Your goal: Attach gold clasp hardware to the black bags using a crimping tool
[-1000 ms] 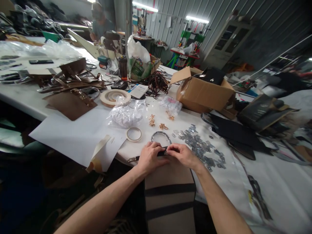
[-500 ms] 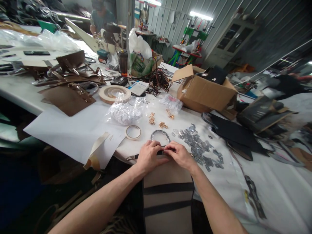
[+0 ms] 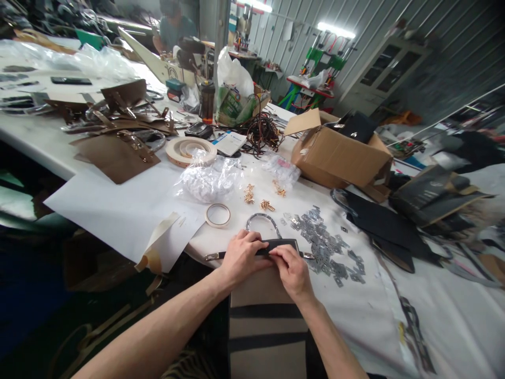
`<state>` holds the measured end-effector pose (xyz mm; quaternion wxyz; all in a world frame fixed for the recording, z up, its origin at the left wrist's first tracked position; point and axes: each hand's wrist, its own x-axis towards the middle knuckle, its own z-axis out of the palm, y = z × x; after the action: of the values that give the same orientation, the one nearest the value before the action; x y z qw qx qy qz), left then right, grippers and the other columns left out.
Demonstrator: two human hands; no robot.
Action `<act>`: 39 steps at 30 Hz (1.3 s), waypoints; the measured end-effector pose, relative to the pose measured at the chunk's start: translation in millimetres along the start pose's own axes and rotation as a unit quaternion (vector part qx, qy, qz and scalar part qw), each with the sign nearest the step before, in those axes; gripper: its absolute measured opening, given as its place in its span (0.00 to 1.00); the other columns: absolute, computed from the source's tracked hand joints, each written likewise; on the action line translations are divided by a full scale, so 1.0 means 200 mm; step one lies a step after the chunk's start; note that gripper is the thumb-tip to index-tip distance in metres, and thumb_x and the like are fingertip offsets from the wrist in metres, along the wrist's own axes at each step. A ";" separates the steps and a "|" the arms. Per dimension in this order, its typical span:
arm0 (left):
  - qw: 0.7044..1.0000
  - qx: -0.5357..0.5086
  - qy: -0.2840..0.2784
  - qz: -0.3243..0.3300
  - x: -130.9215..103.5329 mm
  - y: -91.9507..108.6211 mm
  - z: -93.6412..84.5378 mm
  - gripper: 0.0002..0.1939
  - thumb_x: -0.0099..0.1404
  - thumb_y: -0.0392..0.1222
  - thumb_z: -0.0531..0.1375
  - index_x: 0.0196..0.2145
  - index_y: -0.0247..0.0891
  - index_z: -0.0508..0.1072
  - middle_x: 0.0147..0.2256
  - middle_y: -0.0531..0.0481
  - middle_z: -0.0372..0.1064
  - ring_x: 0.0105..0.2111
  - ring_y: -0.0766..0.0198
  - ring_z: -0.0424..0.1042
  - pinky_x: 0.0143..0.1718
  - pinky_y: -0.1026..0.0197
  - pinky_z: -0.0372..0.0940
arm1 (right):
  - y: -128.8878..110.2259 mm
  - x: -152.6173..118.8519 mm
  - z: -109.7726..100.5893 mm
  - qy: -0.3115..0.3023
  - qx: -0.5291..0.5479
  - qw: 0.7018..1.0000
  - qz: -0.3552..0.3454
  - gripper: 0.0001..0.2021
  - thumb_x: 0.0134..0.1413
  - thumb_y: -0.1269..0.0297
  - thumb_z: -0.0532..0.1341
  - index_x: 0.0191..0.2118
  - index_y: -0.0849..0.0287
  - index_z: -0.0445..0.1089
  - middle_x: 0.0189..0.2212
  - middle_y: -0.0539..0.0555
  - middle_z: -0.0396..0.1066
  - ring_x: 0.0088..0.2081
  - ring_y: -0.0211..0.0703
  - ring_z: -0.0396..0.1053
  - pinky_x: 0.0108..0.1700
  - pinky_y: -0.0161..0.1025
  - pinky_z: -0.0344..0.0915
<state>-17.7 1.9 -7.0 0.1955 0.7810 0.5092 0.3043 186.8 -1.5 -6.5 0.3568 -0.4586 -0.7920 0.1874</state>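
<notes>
A beige bag panel (image 3: 268, 329) with black bands lies toward me, its black top edge (image 3: 290, 245) resting by the table's rim. My left hand (image 3: 242, 257) is closed over that edge, fingers on top and thumb below. My right hand (image 3: 291, 267) is beside it, thumb and fingertips pinched at the black edge; whatever is between them is too small to make out. A dark strap with metal ends (image 3: 213, 256) sticks out left and right of the hands. Just behind them stands a plastic-wrapped curved handle (image 3: 263, 216).
Grey metal plates (image 3: 325, 242) lie scattered to the right, with gold-coloured fittings (image 3: 266, 205) farther back. A tape roll (image 3: 218, 215), a plastic bag (image 3: 207, 181), a cardboard box (image 3: 341, 155), black pieces (image 3: 389, 226) and brown leather pieces (image 3: 118, 155) surround the work. A person (image 3: 177, 31) sits beyond.
My right hand has drawn slightly down and toward me, uncovering more of the black edge and the strap's right metal end. My left hand stays in its place on the panel.
</notes>
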 end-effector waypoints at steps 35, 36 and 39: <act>0.999 0.026 0.034 0.032 -0.04 0.00 0.02 0.25 0.63 0.60 0.69 0.53 0.47 0.75 0.57 0.48 0.72 0.51 0.51 0.69 0.50 0.48 0.67 | -0.06 0.20 -0.12 -0.148 -0.054 0.983 0.094 0.12 0.65 0.68 0.59 0.43 0.49 0.80 0.41 0.51 0.81 0.43 0.48 0.78 0.49 0.44 0.71; 0.998 0.023 0.034 0.037 -0.04 0.00 0.02 0.23 0.63 0.60 0.69 0.51 0.47 0.76 0.55 0.48 0.73 0.50 0.51 0.69 0.50 0.49 0.67 | -0.06 0.20 -0.12 -0.145 -0.051 0.984 0.091 0.12 0.65 0.68 0.59 0.43 0.49 0.80 0.41 0.51 0.81 0.43 0.48 0.78 0.48 0.44 0.71; 0.998 0.013 0.037 0.046 -0.05 -0.02 0.03 0.21 0.64 0.60 0.68 0.49 0.46 0.77 0.51 0.48 0.76 0.50 0.52 0.70 0.49 0.49 0.67 | -0.06 0.18 -0.11 -0.113 -0.039 0.989 0.086 0.11 0.66 0.66 0.59 0.43 0.50 0.80 0.42 0.52 0.81 0.43 0.49 0.78 0.48 0.45 0.73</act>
<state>-18.8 -5.4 -16.4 0.1523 0.7941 0.4836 0.3351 184.7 22.0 29.3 0.2293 -0.5145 -0.7916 0.2369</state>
